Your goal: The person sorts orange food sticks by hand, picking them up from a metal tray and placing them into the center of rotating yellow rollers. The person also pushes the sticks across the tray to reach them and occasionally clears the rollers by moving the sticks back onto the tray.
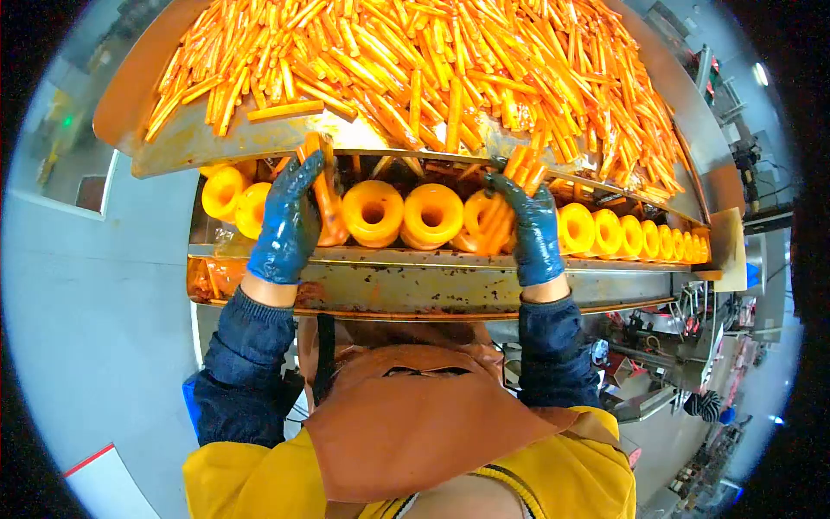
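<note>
My left hand [287, 227], in a wet blue glove, is closed round a few orange sticks [325, 192] that stand upright over the row of ring-shaped orange cups [373, 214]. On the right, my right hand [529, 221], gloved the same way, grips another bunch of orange sticks [524, 170], with more sticks [494, 227] slanting beside its palm over a cup. Between the two hands, round cups [432, 216] with dark centre holes face up. The fingertips of both hands are partly hidden by the sticks.
A large heap of orange sticks [389, 60] lies on a metal tray [186, 154] beyond the cups. A metal ledge [415, 290] runs along the near side. Orange scraps [226, 275] sit at its left end. A pale board [733, 249] stands at the right end.
</note>
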`<control>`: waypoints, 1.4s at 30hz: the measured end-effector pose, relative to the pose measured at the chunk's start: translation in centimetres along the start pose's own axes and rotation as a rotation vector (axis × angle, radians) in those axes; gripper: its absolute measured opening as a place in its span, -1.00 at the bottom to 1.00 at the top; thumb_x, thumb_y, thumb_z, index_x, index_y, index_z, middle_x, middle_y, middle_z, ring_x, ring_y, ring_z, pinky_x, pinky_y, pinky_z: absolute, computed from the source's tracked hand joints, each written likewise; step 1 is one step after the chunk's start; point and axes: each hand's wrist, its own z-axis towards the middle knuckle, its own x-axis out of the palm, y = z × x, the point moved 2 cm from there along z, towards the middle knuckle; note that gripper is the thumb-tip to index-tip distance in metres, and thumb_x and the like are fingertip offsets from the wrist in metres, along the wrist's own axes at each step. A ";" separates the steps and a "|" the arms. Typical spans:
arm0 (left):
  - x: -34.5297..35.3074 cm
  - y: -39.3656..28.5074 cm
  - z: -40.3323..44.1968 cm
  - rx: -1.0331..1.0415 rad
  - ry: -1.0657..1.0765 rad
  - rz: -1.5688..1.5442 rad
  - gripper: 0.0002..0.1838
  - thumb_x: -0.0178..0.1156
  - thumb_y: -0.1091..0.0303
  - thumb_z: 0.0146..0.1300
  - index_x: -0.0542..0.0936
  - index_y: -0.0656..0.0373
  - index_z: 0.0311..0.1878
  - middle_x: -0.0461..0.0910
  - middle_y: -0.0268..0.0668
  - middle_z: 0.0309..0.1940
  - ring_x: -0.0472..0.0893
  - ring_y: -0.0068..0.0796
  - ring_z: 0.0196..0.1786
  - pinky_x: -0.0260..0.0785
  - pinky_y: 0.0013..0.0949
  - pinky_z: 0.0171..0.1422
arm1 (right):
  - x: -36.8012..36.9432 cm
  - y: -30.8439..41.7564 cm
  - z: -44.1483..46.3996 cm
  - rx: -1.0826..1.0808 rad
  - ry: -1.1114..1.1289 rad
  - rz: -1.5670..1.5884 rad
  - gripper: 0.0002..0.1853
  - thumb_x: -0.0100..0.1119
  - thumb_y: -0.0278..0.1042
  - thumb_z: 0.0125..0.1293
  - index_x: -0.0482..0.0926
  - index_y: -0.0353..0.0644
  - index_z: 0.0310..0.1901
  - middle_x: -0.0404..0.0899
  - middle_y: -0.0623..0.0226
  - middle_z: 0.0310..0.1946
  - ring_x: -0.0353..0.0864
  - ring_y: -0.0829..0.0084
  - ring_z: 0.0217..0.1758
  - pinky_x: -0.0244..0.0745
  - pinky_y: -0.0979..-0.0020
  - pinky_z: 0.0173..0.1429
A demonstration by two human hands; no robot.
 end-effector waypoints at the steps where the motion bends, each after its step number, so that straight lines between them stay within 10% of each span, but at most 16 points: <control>1: 0.9 0.0 0.4 0.093 0.059 -0.081 -0.68 0.12 0.34 0.26 0.47 0.13 0.07 0.54 -0.37 -0.18 0.51 -0.52 -0.08 0.37 -0.45 0.04 | 1.0 -0.3 -0.1 -0.014 -0.010 0.004 -0.68 0.21 -0.42 0.21 0.53 -0.27 0.01 0.62 0.31 -0.18 0.57 0.51 -0.15 0.45 0.51 -0.03; 11: 3.6 1.8 -0.9 -0.067 0.228 0.051 -0.61 0.11 0.50 0.23 0.43 0.23 0.15 0.53 -0.32 -0.03 0.51 -0.50 0.01 0.34 -0.48 0.16 | 0.2 -2.5 -0.6 0.002 0.026 -0.060 -0.72 0.17 -0.43 0.21 0.53 -0.27 -0.03 0.60 0.38 -0.26 0.53 0.58 -0.26 0.43 0.55 -0.15; 14: 4.2 1.6 -1.2 0.112 0.287 0.511 -0.55 0.05 0.48 0.24 0.37 0.29 0.22 0.50 -0.25 0.09 0.48 -0.44 0.09 0.32 -0.45 0.21 | 0.0 -1.8 -0.8 -0.019 -0.019 -0.017 -0.69 0.16 -0.44 0.21 0.52 -0.26 0.00 0.60 0.38 -0.27 0.52 0.58 -0.27 0.41 0.55 -0.18; 17: 4.5 1.3 -1.6 0.051 0.115 0.237 -0.56 0.03 0.42 0.26 0.38 0.29 0.22 0.49 -0.23 0.10 0.47 -0.43 0.10 0.32 -0.43 0.21 | -0.2 -0.2 -1.6 -0.038 -0.053 -0.003 -0.69 0.14 -0.41 0.23 0.51 -0.27 0.02 0.60 0.38 -0.27 0.51 0.58 -0.27 0.40 0.56 -0.19; 23: 6.1 -0.7 -3.6 0.112 0.087 0.419 -0.58 0.16 0.36 0.22 0.45 0.21 0.16 0.54 -0.38 -0.26 0.46 -0.72 -0.30 0.31 -0.61 -0.33 | 2.4 2.4 -3.7 0.251 0.108 -0.367 -0.64 0.22 -0.30 0.21 0.51 -0.23 0.03 0.60 0.34 -0.31 0.54 0.56 -0.35 0.45 0.50 -0.26; 25: 7.1 0.2 -5.1 -0.241 0.201 0.544 -0.65 0.23 0.33 0.17 0.53 0.20 0.03 0.55 -0.37 -0.29 0.45 -0.73 -0.41 0.22 -0.63 -0.50 | 4.1 0.0 -4.7 -0.324 0.395 -0.704 -0.76 0.24 -0.36 0.14 0.51 -0.20 -0.15 0.56 0.20 -0.46 0.59 0.33 -0.41 0.51 0.34 -0.30; 27: 7.0 1.6 -5.1 -0.053 0.307 0.609 -0.74 0.29 0.25 0.15 0.55 0.22 -0.20 0.55 -0.36 -0.41 0.37 -0.67 -0.66 0.13 -0.61 -0.67 | 5.9 -1.3 -5.6 -0.438 0.508 -0.715 -0.71 0.25 -0.40 0.09 0.52 -0.19 -0.11 0.55 0.11 -0.44 0.59 0.22 -0.41 0.50 0.27 -0.25; 29: 5.8 0.8 -5.6 -0.265 0.181 0.565 -0.68 0.22 0.28 0.19 0.53 0.23 -0.03 0.57 -0.35 -0.31 0.47 -0.62 -0.49 0.30 -0.58 -0.48 | 6.1 -2.2 -5.4 -0.443 0.482 -0.795 -0.64 0.27 -0.40 0.12 0.54 -0.14 0.00 0.57 0.32 -0.40 0.54 0.54 -0.39 0.47 0.45 -0.31; 32: 4.1 -2.1 -5.7 0.161 -0.070 0.410 -0.72 0.18 0.27 0.25 0.53 0.20 -0.04 0.55 -0.34 -0.21 0.46 -0.57 -0.27 0.34 -0.49 -0.15 | 6.0 0.2 -4.6 -0.018 0.348 -0.586 -0.67 0.15 -0.45 0.24 0.50 -0.15 0.06 0.58 0.42 -0.34 0.51 0.64 -0.34 0.46 0.53 -0.22; 38: 0.2 -3.5 -2.9 0.425 -0.103 1.009 -0.81 0.26 0.37 0.17 0.61 0.20 -0.15 0.52 -0.45 -0.38 0.45 -0.70 -0.38 0.33 -0.56 -0.33 | 9.0 0.5 -1.1 -0.335 0.043 0.114 -0.73 0.08 -0.52 0.32 0.48 -0.23 0.05 0.55 0.46 -0.22 0.46 0.70 -0.21 0.43 0.60 -0.16; 39: 1.3 -3.2 -2.9 0.107 -0.074 0.966 -0.74 0.28 0.38 0.15 0.60 0.21 -0.08 0.55 -0.41 -0.33 0.49 -0.66 -0.31 0.39 -0.53 -0.23 | 9.4 -1.0 -0.7 -0.241 0.125 0.047 -0.73 0.09 -0.46 0.33 0.48 -0.23 0.05 0.57 0.40 -0.21 0.49 0.61 -0.24 0.45 0.54 -0.13; 42: 0.2 -1.3 -2.6 0.231 0.002 1.010 -0.66 0.23 0.37 0.20 0.55 0.22 0.05 0.59 -0.37 -0.18 0.50 -0.64 -0.27 0.40 -0.53 -0.15 | 8.9 -4.0 -0.8 -0.500 0.171 -0.522 -0.66 0.08 -0.37 0.34 0.43 -0.24 0.12 0.56 0.18 -0.07 0.54 0.42 -0.06 0.43 0.45 0.07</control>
